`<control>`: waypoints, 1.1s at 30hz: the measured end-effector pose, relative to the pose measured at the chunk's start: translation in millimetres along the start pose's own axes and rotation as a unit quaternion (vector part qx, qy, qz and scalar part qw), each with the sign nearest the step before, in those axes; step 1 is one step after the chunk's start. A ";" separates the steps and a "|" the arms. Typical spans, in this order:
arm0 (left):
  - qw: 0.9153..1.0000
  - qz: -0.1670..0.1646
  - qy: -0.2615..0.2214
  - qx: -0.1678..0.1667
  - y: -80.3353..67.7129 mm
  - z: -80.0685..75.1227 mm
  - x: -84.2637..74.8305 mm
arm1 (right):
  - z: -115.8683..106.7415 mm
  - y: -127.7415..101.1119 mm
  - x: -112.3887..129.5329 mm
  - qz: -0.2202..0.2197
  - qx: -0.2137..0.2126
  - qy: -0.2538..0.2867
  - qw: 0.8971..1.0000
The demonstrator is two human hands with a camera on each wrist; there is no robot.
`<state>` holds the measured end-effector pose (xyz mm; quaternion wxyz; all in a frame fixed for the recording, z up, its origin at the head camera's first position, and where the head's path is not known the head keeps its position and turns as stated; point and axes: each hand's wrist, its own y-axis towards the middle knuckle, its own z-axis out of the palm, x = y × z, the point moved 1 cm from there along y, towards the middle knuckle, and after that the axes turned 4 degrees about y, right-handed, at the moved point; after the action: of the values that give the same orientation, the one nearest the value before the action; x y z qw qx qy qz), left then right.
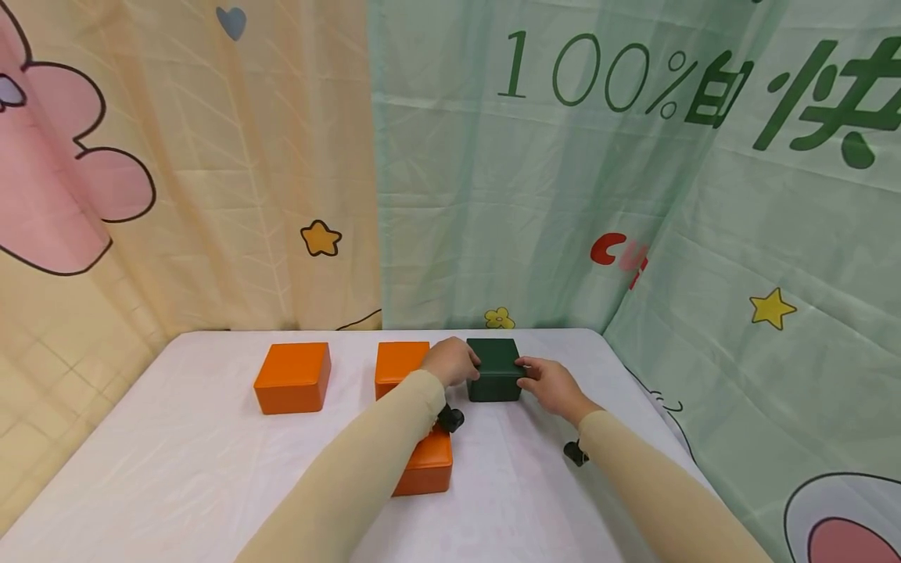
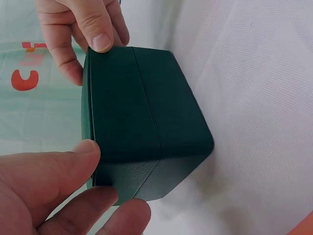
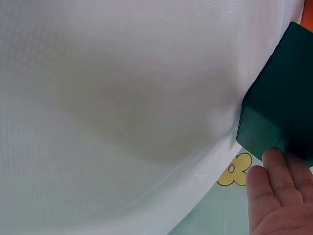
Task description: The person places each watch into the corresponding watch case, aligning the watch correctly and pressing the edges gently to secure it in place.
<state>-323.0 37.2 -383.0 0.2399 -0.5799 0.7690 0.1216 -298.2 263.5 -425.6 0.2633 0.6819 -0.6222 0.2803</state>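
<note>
A dark green box [image 1: 495, 361] with a lid seam near its top stands toward the far edge of the table, between both hands. My left hand [image 1: 450, 361] holds its left side, the thumb at the lid's edge and the fingers along the side in the left wrist view. From the opposite side my right hand [image 1: 558, 389] holds it, with the thumb on the front corner. In the right wrist view, the right hand's fingers [image 3: 281, 178] meet the green side wall. A thin line runs down the middle of the box's front.
On the white table [image 1: 211, 469] an orange box [image 1: 290, 367] sits far left. Another orange box [image 1: 396, 360] is partly behind the left hand, and a third orange box [image 1: 429, 467] lies nearer, partly under the left forearm. Printed curtains [image 1: 457, 195] hang behind and at the right.
</note>
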 end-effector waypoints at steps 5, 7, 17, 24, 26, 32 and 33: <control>1.000 -0.004 0.002 0.001 -0.8 -1.8 -1.9 | -1.3 0.5 -0.7 0.001 0.002 0.000 1.000; 1.000 -0.004 0.005 0.003 -0.6 -2.5 -2.7 | -1.8 1.0 -0.9 0.001 0.001 0.002 1.000; 1.000 0.002 0.019 0.022 0.4 -7.5 -3.7 | -1.9 2.7 -0.4 0.003 0.003 0.009 1.000; 0.999 0.019 0.027 0.016 -8.5 -21.1 -2.5 | -1.4 4.1 -0.5 -0.007 0.007 0.002 1.000; 0.999 0.023 0.027 0.012 -12.2 -26.8 -1.8 | -2.0 4.2 0.0 -0.011 0.006 -0.006 1.000; 0.999 0.032 0.040 0.007 -27.6 -42.6 3.6 | -3.8 3.5 -0.5 -0.007 0.005 -0.009 1.000; 0.999 0.030 0.043 0.005 -30.6 -45.2 5.7 | -3.8 3.4 -1.0 -0.006 0.005 -0.005 1.000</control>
<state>-305.4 2.4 -344.4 0.2063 -0.5596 0.7964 0.0999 -301.9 266.6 -423.7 0.2582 0.6883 -0.6181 0.2786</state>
